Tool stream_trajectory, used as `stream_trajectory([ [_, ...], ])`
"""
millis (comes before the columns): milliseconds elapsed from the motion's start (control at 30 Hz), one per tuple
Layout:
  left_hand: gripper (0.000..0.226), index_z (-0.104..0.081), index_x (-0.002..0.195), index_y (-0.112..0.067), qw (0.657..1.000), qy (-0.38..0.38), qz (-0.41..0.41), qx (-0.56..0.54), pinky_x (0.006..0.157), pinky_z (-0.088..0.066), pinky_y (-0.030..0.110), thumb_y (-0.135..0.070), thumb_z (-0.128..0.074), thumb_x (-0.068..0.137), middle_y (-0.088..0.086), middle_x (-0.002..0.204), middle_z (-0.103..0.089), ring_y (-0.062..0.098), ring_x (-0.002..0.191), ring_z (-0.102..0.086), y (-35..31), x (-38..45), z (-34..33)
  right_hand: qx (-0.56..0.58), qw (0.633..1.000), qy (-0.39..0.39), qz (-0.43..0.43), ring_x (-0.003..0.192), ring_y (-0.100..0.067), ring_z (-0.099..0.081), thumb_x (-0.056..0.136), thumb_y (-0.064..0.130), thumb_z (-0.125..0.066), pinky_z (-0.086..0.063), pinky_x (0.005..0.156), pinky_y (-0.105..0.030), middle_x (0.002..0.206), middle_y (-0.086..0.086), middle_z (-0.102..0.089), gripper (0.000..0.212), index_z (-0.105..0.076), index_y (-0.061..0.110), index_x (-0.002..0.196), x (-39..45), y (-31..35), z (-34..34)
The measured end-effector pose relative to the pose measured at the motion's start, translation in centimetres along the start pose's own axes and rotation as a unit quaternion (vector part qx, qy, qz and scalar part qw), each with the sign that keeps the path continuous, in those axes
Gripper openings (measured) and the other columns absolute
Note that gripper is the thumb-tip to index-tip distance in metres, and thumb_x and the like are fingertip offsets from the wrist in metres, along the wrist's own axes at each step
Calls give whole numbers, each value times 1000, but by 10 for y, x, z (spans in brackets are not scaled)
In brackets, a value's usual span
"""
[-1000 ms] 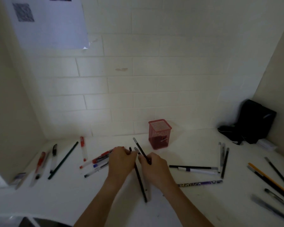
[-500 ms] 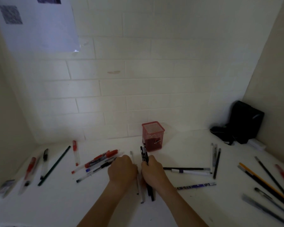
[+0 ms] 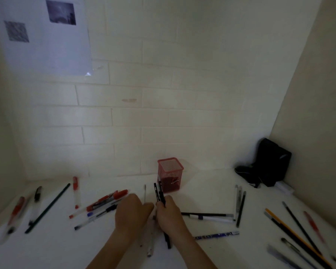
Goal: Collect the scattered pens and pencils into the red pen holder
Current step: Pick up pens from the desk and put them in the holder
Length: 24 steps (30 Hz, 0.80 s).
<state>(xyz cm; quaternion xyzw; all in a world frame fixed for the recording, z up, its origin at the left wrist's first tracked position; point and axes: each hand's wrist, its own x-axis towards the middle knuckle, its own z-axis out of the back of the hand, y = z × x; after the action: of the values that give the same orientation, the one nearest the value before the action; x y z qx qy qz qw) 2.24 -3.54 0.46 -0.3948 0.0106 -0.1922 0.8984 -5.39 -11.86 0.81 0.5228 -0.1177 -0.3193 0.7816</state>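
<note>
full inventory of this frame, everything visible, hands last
pen holder: 1, red mesh, back centre of the desk, looks empty.
loose pens and pencils, left: about nine, red, black, blue and clear, left half of the desk.
loose pens, middle right: about six, black, white, grey, one purple, right of the hands.
pencils and pens, far right: about six, black, yellow, grey, red.
black bag: 1, right back corner.
paper sheet: 1, white, on the brick wall.
left hand: beside the right, contents hidden.
right hand: closed on held black pens.
</note>
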Motion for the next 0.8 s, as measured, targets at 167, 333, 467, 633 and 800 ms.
stream_trajectory([
  [167,31,-54,52,-19,988,12,-110,-103,43,-36,15,-26,-75,74,-6,46,-50,3,39,-42,-25,-1,15,262,964,48,-19,40,-9,-40,98,40,-57,-30,39,-20,58,2,-47,29,-61,13,91,0,16,22],
  [333,15,-66,70,-26,963,28,-239,-122,53,-42,11,-24,-72,83,-11,61,-64,0,55,-56,-42,-1,13,287,958,6,18,40,-9,-36,95,36,-64,-27,40,-20,54,2,-49,27,-70,11,90,4,24,45],
  [467,6,-63,91,-20,949,-63,-256,-175,65,-45,13,-15,-65,90,-9,86,-63,6,77,-59,-43,11,-5,252,960,-102,61,43,2,-52,101,41,-50,-37,44,-14,56,10,-62,36,-64,20,75,16,30,61],
  [633,54,-48,128,-16,966,-64,-205,-147,92,-45,28,-19,-74,81,-6,119,-40,15,111,-46,-40,42,-29,256,940,-171,149,65,2,-67,103,38,-47,-56,70,-17,74,3,-70,30,-63,18,87,34,40,81],
  [800,93,-32,150,-23,967,38,-185,-172,101,-44,26,-36,-82,72,-4,141,-40,12,124,-46,-36,64,-52,346,898,-176,208,49,-9,-39,101,31,-54,-37,50,-29,56,6,-44,22,-59,17,86,60,55,84],
])
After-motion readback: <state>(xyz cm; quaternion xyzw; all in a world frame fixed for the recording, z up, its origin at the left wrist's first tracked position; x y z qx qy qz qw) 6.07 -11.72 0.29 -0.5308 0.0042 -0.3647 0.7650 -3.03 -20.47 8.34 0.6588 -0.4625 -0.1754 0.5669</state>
